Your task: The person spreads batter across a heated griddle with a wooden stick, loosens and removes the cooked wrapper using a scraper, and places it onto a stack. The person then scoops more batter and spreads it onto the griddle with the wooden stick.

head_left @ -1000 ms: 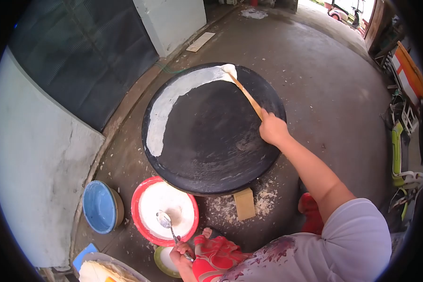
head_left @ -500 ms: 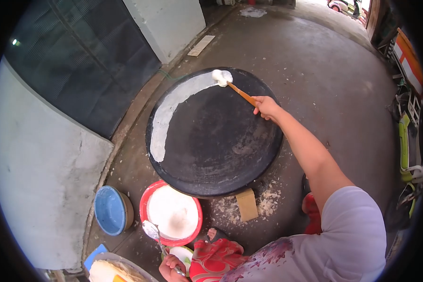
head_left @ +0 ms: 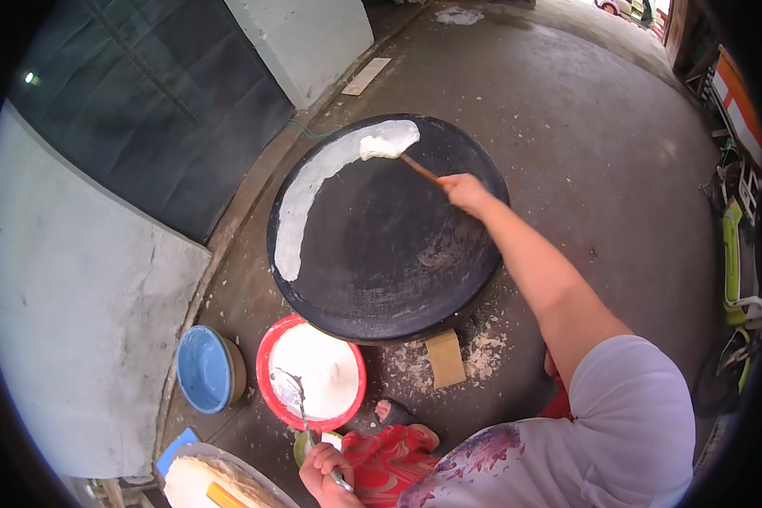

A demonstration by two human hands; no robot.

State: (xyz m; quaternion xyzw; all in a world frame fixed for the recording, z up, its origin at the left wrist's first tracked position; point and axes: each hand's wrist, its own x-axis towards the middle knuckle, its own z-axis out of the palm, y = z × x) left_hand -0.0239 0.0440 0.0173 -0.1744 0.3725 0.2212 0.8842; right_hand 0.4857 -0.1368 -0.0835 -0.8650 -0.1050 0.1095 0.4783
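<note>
A large round black griddle (head_left: 372, 245) carries a curved band of white batter (head_left: 309, 190) along its far left edge. My right hand (head_left: 468, 195) is closed around a wooden stick (head_left: 420, 169), whose far end meets a lump of white dough or batter (head_left: 379, 148) on the band. Down at the bottom, my left hand (head_left: 326, 471) grips the handle of a metal ladle (head_left: 303, 412). The ladle's bowl, coated white, is over the near left part of a red basin (head_left: 361, 385) filled with white batter (head_left: 322, 360).
A blue basin (head_left: 203, 372) stands left of the red one. At the bottom left, a stack of thin pale sheets (head_left: 196, 484) has a yellow object on it. Scraps and a tan board (head_left: 445, 359) lie below the griddle. A wall and dark door border the left.
My right hand has moved left with the stick, and the white lump has shifted left along the band. My left hand's ladle has swung right, from beside the red basin to over it.
</note>
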